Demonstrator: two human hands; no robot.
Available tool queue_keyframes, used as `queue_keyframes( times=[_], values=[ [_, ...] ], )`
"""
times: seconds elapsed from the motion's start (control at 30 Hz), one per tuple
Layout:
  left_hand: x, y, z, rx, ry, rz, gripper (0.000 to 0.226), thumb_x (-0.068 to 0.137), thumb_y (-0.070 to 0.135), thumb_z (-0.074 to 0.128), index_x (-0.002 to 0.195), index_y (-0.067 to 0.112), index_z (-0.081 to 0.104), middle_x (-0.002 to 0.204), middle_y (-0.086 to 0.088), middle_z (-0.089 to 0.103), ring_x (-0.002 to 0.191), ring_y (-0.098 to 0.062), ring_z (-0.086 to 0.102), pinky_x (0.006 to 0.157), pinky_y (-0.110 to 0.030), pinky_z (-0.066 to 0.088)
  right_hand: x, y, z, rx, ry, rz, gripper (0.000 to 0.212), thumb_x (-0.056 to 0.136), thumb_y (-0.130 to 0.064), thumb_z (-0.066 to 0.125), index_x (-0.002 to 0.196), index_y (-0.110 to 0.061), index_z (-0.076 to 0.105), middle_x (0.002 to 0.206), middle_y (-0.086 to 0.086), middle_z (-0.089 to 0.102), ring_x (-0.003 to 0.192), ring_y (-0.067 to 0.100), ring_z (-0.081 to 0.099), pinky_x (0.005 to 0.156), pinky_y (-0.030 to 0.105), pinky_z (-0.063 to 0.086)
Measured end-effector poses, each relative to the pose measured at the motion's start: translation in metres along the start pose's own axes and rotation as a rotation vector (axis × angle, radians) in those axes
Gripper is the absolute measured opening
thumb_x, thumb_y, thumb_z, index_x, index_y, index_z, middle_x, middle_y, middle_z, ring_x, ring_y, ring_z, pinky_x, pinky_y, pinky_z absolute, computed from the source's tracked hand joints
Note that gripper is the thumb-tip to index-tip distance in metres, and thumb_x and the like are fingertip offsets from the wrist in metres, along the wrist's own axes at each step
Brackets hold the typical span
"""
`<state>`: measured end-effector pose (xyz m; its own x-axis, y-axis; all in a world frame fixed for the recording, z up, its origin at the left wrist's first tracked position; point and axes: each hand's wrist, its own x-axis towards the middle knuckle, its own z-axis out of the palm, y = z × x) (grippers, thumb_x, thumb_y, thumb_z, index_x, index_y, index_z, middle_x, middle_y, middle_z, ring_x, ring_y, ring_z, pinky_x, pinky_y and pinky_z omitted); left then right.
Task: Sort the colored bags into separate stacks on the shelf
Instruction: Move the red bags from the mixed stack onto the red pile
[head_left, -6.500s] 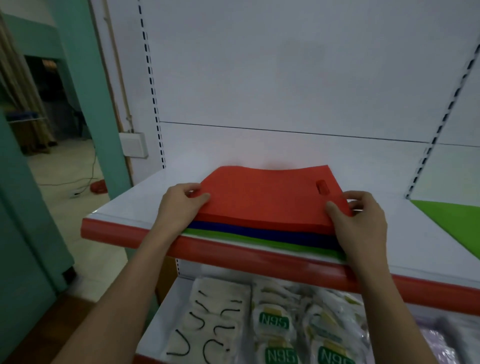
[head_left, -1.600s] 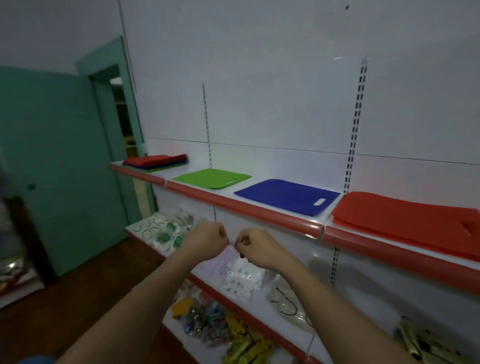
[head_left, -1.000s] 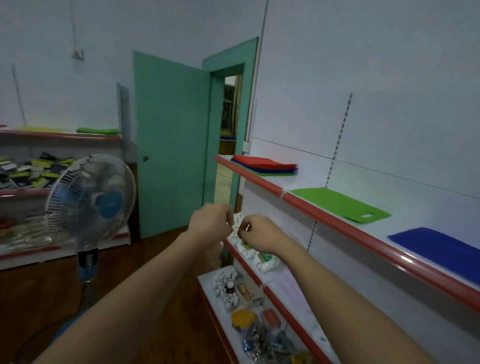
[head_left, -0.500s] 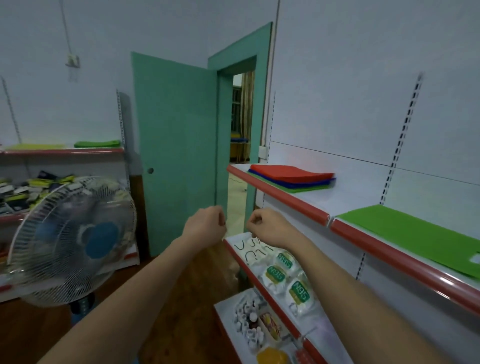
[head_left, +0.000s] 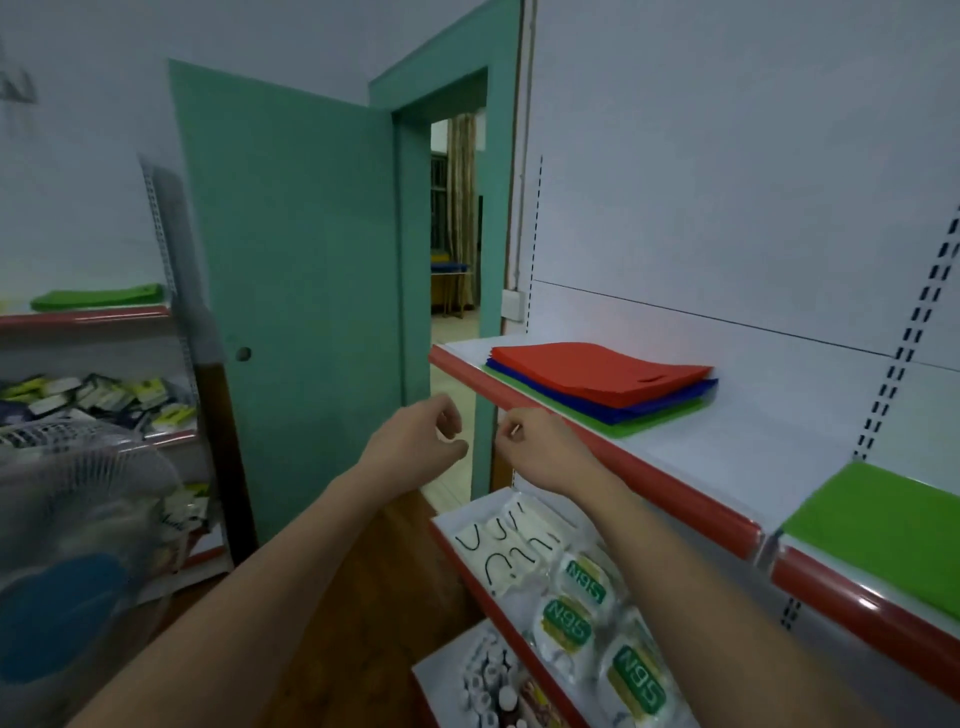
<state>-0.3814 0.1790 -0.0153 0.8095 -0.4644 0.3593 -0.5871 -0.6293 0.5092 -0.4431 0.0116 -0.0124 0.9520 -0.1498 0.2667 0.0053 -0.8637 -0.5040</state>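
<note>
Bare skin of two forearms is seen closest, reaching forward from the bottom edge. The left hand (head_left: 415, 441) is held in the air with the fingers loosely curled and nothing is gripped in it. The right hand (head_left: 540, 447) is held just beside it, a little apart, with the fingers also curled inward; whether something small is pinched there cannot be told. Both hands are raised in front of the red front edge of the shelf (head_left: 691, 447), and it is not touched by them. Below the hands, on a lower shelf, packs marked N95 (head_left: 566, 623) are laid next to a white pack with black loops (head_left: 498, 545). At the left, a blurred fan (head_left: 67, 545) is seen near the camera. On the white upper shelf, a mixed stack is placed near its left end: a red bag (head_left: 592, 371) with a cut-out handle lies on top, a blue bag (head_left: 660, 405) is under it, and a green bag (head_left: 649, 421) is at the bottom, with its edges showing. Well apart from this stack, on the next shelf section at the right, a second green bag (head_left: 893, 530) lies flat alone. Farther back, an open teal door (head_left: 296, 260) is seen beside its doorway, and a side rack (head_left: 93, 317) at the far left carries another green stack (head_left: 98, 296).
</note>
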Motion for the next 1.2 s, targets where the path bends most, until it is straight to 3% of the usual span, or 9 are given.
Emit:
queue_keyframes(
  times=[0.2,0.37,0.43,0.57,0.7,0.8,0.9,1.03,1.2],
  values=[
    [0.080,-0.055,0.009,-0.102,-0.017,0.125,0.003,0.090,0.032,0.062,0.091,0.030,0.061,0.092,0.020,0.060,0.089,-0.002,0.057,0.077,-0.027,0.049,0.076,0.010,0.026,0.030,0.101,0.114,0.015,0.094,-0.025,0.054,0.092,-0.017,0.067,0.089,0.000,0.069,0.081,0.018,0.065,0.077,0.041,0.056],
    [0.149,-0.096,0.019,-0.252,-0.056,0.228,0.003,0.093,0.029,0.060,0.091,0.028,0.062,0.094,0.016,0.063,0.092,-0.001,0.056,0.075,-0.022,0.046,0.113,0.022,0.030,0.091,0.366,0.228,0.010,0.096,-0.022,0.055,0.089,-0.022,0.063,0.074,-0.011,0.060,0.063,0.004,0.055,0.057,0.021,0.043],
    [0.179,-0.108,0.029,-0.311,-0.065,0.267,0.003,0.094,0.029,0.060,0.093,0.028,0.063,0.094,0.016,0.064,0.091,0.002,0.057,0.075,-0.020,0.047,0.119,0.032,0.028,0.088,0.556,0.253,0.009,0.094,-0.015,0.057,0.088,-0.018,0.062,0.074,-0.011,0.059,0.067,0.006,0.055,0.062,0.021,0.041],
    [0.237,-0.116,0.058,-0.425,-0.109,0.291,0.012,0.094,0.035,0.058,0.099,0.028,0.066,0.096,0.014,0.067,0.091,-0.005,0.062,0.080,-0.031,0.054,0.131,0.057,0.019,-0.026,0.834,0.375,0.008,0.092,-0.010,0.058,0.095,-0.014,0.064,0.089,-0.001,0.064,0.088,0.018,0.058,0.080,0.036,0.049],
    [0.294,-0.102,0.088,-0.408,-0.130,0.365,0.012,0.093,0.034,0.058,0.099,0.029,0.067,0.104,0.009,0.066,0.097,-0.009,0.058,0.085,-0.029,0.046,0.142,0.086,0.000,-0.274,1.027,0.600,0.013,0.091,-0.016,0.057,0.099,-0.014,0.067,0.102,0.006,0.062,0.104,0.029,0.049,0.085,0.041,0.042],
    [0.334,-0.094,0.110,-0.348,-0.128,0.363,0.016,0.092,0.038,0.057,0.103,0.031,0.066,0.114,0.007,0.063,0.104,-0.013,0.054,0.090,-0.035,0.045,0.147,0.106,-0.008,-0.253,1.074,0.806,0.019,0.092,-0.020,0.057,0.108,-0.012,0.064,0.117,0.015,0.054,0.113,0.034,0.042,0.085,0.039,0.036],
    [0.366,-0.084,0.132,-0.311,-0.204,0.337,0.022,0.092,0.039,0.057,0.110,0.030,0.065,0.124,0.003,0.060,0.112,-0.018,0.054,0.091,-0.035,0.044,0.144,0.122,-0.004,-0.096,1.083,0.862,0.022,0.090,-0.019,0.061,0.111,-0.012,0.061,0.120,0.017,0.049,0.115,0.034,0.042,0.084,0.029,0.030],
    [0.382,-0.086,0.157,-0.278,-0.294,0.325,0.034,0.093,0.045,0.056,0.123,0.029,0.062,0.133,0.005,0.054,0.119,-0.016,0.051,0.093,-0.035,0.040,0.138,0.135,0.002,0.016,1.164,0.864,0.032,0.086,-0.023,0.069,0.115,-0.014,0.059,0.114,0.008,0.047,0.102,0.027,0.053,0.082,0.029,0.041],
    [0.381,-0.091,0.163,-0.243,-0.247,0.347,0.045,0.093,0.055,0.051,0.130,0.029,0.058,0.138,0.009,0.051,0.121,-0.016,0.051,0.093,-0.036,0.039,0.137,0.134,0.005,-0.080,1.220,0.845,0.022,0.088,-0.022,0.068,0.109,-0.017,0.062,0.107,0.002,0.048,0.089,0.013,0.048,0.076,0.023,0.035]
  ],
)
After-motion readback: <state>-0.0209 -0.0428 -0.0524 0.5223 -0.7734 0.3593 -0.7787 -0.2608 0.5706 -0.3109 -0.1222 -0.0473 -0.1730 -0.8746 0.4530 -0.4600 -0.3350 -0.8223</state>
